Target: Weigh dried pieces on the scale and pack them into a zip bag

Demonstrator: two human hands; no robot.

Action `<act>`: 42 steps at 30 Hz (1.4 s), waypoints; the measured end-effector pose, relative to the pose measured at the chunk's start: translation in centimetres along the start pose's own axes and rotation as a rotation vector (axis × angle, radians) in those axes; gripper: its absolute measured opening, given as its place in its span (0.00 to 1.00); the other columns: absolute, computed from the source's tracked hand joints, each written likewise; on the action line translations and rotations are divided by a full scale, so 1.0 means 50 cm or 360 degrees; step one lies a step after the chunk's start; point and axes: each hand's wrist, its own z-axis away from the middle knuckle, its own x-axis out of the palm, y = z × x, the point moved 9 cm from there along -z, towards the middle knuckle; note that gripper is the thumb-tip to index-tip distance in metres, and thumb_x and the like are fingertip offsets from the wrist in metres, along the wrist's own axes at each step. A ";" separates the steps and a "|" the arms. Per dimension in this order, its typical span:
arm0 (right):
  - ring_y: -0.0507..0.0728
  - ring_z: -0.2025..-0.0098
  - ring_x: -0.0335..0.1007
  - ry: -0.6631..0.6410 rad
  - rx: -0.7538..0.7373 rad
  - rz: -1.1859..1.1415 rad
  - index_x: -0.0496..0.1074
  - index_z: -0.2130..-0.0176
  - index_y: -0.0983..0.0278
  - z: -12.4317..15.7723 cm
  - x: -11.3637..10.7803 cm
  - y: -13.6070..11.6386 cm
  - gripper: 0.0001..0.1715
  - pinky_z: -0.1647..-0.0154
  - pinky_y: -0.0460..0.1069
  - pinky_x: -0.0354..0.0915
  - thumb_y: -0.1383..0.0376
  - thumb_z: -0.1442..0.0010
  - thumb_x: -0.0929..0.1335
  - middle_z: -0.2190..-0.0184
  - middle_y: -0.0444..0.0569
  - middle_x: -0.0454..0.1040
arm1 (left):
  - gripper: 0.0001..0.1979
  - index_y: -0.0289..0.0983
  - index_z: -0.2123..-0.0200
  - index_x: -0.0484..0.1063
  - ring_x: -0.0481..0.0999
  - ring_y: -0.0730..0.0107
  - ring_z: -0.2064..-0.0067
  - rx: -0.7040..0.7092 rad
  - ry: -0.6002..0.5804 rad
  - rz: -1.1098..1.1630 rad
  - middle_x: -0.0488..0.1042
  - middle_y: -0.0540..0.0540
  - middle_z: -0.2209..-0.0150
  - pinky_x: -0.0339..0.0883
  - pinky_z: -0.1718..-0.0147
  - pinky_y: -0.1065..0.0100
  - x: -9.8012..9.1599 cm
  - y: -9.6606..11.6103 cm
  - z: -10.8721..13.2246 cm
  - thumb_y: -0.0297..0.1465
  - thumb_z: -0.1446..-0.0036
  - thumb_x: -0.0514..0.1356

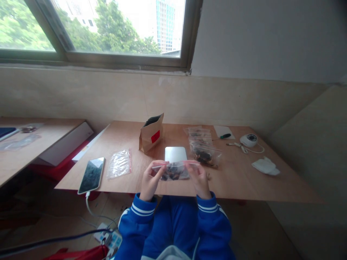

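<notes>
Small zip bag (174, 170) with dark contents, held up over the table's (271, 184) near edge, in front of the scale (175, 154). Left hand (150, 179) and right hand (200, 178) each with grip pinched shut on an end of the seal strip. Thin, limp, slick film; probably light, likely to sag under its load. Best taken at the stiffer strip, not the pouch. More filled bags (204, 148) just right of the scale, empty bag (119, 163) and phone (91, 174) toward the left edge, paper pouch (151, 134) behind.
</notes>
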 end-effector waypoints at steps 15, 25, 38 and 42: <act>0.55 0.62 0.67 0.0150 -0.0291 0.0273 0.74 0.70 0.64 0.007 0.000 -0.041 0.10 0.60 0.50 0.65 0.60 0.42 0.69 0.67 0.48 0.69 | 0.13 0.36 0.64 0.74 0.77 0.65 0.62 -0.0060 0.0242 -0.0317 0.78 0.45 0.66 0.70 0.63 0.68 -0.026 0.009 0.021 0.40 0.44 0.60; 0.55 0.63 0.71 -0.0103 0.0121 -0.0304 0.74 0.61 0.63 0.005 0.027 0.018 0.17 0.61 0.50 0.69 0.53 0.44 0.68 0.62 0.50 0.74 | 0.11 0.36 0.67 0.77 0.75 0.63 0.54 0.0003 0.0068 -0.0009 0.77 0.42 0.59 0.71 0.58 0.67 -0.008 0.019 0.012 0.38 0.46 0.62; 0.55 0.66 0.72 -0.0151 -0.0089 0.0094 0.76 0.70 0.63 0.004 0.031 -0.012 0.12 0.61 0.50 0.70 0.57 0.44 0.70 0.70 0.47 0.75 | 0.11 0.34 0.69 0.76 0.76 0.64 0.58 -0.0068 -0.0129 -0.0178 0.76 0.41 0.60 0.72 0.62 0.68 0.009 0.008 0.011 0.37 0.47 0.64; 0.57 0.63 0.72 -0.0118 -0.0204 0.0114 0.75 0.69 0.63 0.006 0.027 -0.027 0.10 0.59 0.52 0.69 0.59 0.43 0.69 0.69 0.48 0.75 | 0.10 0.35 0.70 0.77 0.76 0.65 0.59 -0.0034 -0.0076 -0.0230 0.76 0.42 0.61 0.71 0.61 0.68 0.003 0.013 0.010 0.37 0.47 0.64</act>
